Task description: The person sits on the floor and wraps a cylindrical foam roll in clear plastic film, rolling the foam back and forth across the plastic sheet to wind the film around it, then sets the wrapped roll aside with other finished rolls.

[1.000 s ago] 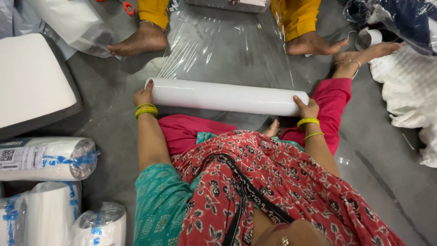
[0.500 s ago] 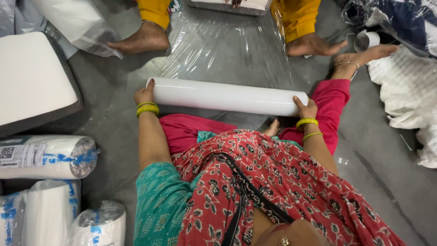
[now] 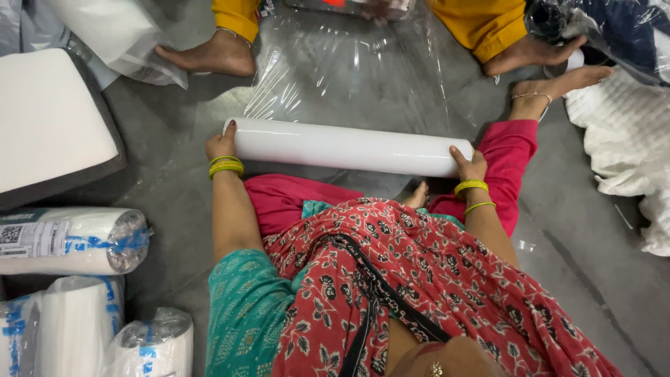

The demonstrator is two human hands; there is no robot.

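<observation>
Both hands grip the ends of a long white roll of clear plastic film [image 3: 345,146].
Left hand [image 3: 222,143] and right hand [image 3: 469,164] curl closed around it, clear sheet [image 3: 349,70] stretched ahead on grey floor [image 3: 174,181].

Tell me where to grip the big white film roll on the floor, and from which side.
Take the film roll by its two ends, one from each side. It lies flat and long across the floor, too wide for one hand. The left hand and right hand cap the ends this way, leaving the clear film sheet free.
</observation>
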